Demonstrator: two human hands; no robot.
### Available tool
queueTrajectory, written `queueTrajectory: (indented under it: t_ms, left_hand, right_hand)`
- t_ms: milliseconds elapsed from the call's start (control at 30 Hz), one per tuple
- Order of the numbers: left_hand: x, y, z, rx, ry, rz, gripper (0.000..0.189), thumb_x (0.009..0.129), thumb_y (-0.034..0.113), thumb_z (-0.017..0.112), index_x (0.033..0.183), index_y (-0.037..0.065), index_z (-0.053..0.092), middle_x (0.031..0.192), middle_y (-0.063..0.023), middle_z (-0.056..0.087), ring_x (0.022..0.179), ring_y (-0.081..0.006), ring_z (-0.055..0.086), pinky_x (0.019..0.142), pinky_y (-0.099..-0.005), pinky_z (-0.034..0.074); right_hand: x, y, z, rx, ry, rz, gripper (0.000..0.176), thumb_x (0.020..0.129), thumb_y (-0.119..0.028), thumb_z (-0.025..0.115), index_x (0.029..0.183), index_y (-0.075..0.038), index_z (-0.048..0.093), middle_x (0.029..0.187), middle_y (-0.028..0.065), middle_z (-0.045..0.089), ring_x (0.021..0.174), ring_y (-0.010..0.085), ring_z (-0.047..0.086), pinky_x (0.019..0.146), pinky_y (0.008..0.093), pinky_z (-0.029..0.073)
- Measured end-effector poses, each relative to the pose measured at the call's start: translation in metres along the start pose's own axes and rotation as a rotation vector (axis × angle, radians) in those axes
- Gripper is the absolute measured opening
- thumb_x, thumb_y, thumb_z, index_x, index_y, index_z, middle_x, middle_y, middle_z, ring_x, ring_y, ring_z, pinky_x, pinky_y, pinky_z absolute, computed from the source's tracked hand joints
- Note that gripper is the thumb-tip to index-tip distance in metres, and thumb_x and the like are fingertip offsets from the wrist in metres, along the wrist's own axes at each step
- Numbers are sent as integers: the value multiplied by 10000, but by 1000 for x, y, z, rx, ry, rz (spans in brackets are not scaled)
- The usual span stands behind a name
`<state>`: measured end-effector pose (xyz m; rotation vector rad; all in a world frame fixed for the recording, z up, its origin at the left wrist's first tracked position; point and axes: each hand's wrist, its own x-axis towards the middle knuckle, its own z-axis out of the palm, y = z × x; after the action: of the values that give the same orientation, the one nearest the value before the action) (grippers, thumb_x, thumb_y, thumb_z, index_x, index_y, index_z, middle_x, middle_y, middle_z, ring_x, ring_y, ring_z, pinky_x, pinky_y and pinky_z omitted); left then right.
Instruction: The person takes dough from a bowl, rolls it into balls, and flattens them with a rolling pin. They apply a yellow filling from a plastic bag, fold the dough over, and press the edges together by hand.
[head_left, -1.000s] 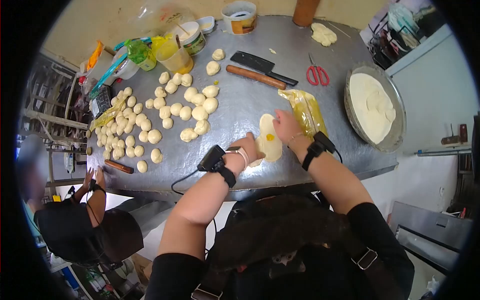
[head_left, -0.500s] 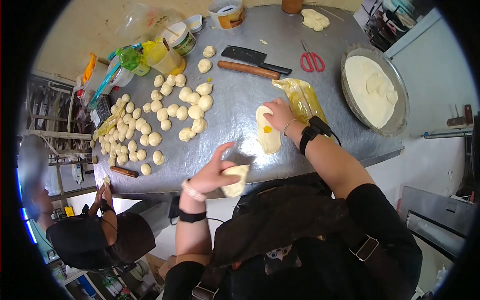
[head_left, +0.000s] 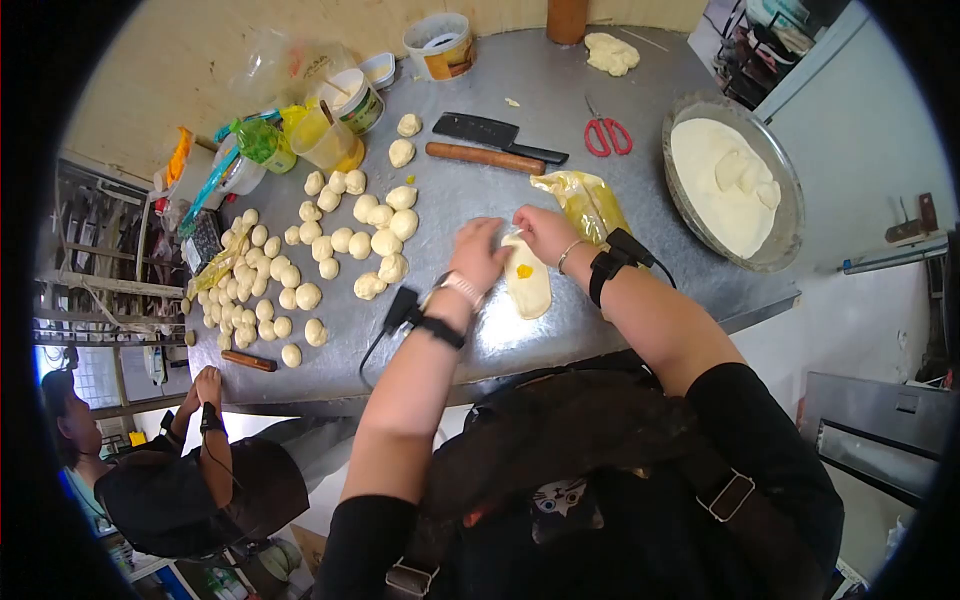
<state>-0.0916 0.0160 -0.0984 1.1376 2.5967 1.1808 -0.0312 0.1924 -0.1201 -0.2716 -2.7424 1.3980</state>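
Note:
A flattened oval strip of dough [head_left: 528, 290] lies on the metal table, with a small orange-yellow dab of filling or oil near its middle. My right hand [head_left: 547, 236] is at the strip's far end, fingers pinched together on the dough edge. Close to its left, my left hand [head_left: 478, 256] is beside that same end, back of the hand upward and slightly blurred. Its fingertips are mostly hidden, so what they hold cannot be told. Just right of my right hand is an oily yellow plastic sheet [head_left: 590, 205].
Many dough balls [head_left: 385, 242] cover the left side. Beyond are a cleaver [head_left: 475, 128], a rolling pin [head_left: 485, 158] and red scissors [head_left: 608, 135]. A bowl of flour [head_left: 715, 170] stands right. Another person [head_left: 215, 470] is at the table's left edge.
My left hand has moved up and away from my body to the strip's far end. The dough piece it held is no longer visible in it. My right hand has shifted slightly left.

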Motion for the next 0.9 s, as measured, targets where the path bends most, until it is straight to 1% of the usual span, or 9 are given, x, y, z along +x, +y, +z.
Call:
queueTrajectory:
  t_ms: [67,200,267,333,433,467,567,600,900]
  left_hand:
    - [15,-14,29,-49,-185,-78,135,828,79,642,957,64,676,964,-139,660,935,-312,628,829,-381,494]
    - [-16,15,4,-75,-158,-4,147,809,29,621,941,55,679,956,-144,661,921,-328,631,800,-385,507]
    - [-52,23,-2,27,-307,135,203,804,18,607,997,45,663,1008,-141,652,966,-324,622,813,-395,504]
    - [-99,19,11,140,-378,318,299,812,40,600,1109,35,625,1130,-132,626,1084,-300,586,863,-421,482]
    - [-126,19,10,313,-447,384,451,839,181,614,1266,47,553,1316,-108,549,1245,-266,493,920,-411,434]
    - [-123,24,1,353,-519,378,459,845,207,614,1272,50,551,1325,-105,544,1230,-267,502,916,-397,430]
    - [-87,48,-22,418,-506,288,462,868,265,601,1284,69,550,1343,-81,541,1117,-259,544,877,-370,420]
    - [-90,36,-15,448,-466,310,456,869,263,600,1281,73,552,1335,-76,549,1087,-257,549,866,-377,422]
    - [-67,6,-1,625,-366,416,375,865,273,579,1198,104,609,1291,-31,586,981,-230,542,757,-391,433]
  right_hand:
    - [-6,-4,-4,-21,-4,-138,156,854,-88,579,1005,-61,607,961,148,650,891,332,631,766,394,503]
    - [-45,-18,-21,-98,103,-283,178,864,-70,541,1016,-63,633,955,151,635,884,336,623,767,404,506]
    - [-80,-11,-14,-378,-131,-403,145,874,-146,522,885,-51,631,941,170,632,842,357,620,736,435,502]
    - [-121,2,10,-289,-350,-168,173,842,-171,536,908,-47,638,1003,153,637,926,327,627,802,432,497]
    - [-151,18,9,-588,-47,-721,265,861,-216,541,1043,-51,640,1110,137,616,1086,272,587,952,406,441]
    - [-152,21,11,-672,-274,-581,367,881,-289,553,1168,-69,613,1212,85,577,1244,254,474,1072,472,317]
    - [-136,-53,-31,-668,-20,-461,386,880,-334,569,1171,-84,616,1245,33,571,1289,285,419,1082,551,260]
    - [-135,-31,-15,-690,-169,-319,430,872,-361,578,1209,-95,605,1302,3,542,1329,297,363,1074,621,204]
    - [-110,-6,-14,-814,-164,-263,438,888,-308,538,1269,-94,571,1409,33,458,1326,296,364,1060,633,202]
